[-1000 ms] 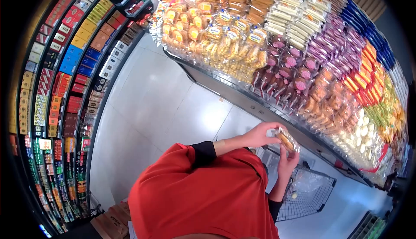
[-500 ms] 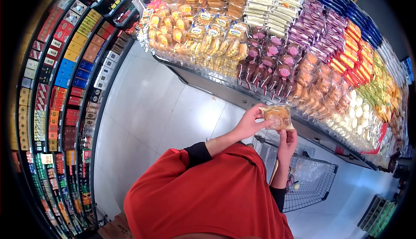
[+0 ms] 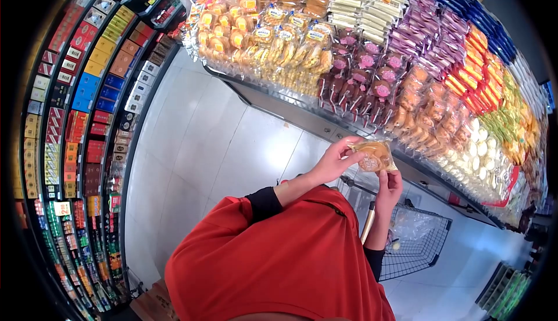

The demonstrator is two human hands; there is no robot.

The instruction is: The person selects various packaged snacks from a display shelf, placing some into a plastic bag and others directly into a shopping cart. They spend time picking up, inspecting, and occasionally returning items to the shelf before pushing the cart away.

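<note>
Between my two hands is a clear-wrapped golden-brown bun [image 3: 375, 156], held up near the front edge of the display. My left hand [image 3: 335, 163] grips its left end, thumb across the front. With its fingertips pinched, my right hand [image 3: 388, 186] takes hold of the lower right corner of the wrapper. Rows of similar packaged brown pastries [image 3: 427, 111] lie just beyond, to the right. Nearer the middle are dark packs with pink labels [image 3: 365, 62].
A wire shopping cart [image 3: 415, 239] with a clear plastic bag inside stands to the right below my hands. The long display stand [image 3: 273, 109] of wrapped baked goods runs across the front. Shelves of small boxes [image 3: 87, 94] curve along the left. Pale floor tiles [image 3: 203, 141] lie between.
The wrapped bun has turned slightly between my hands. My right hand has shifted a little, and more of the cart's handle shows beside my right wrist. Both hands keep their hold.
</note>
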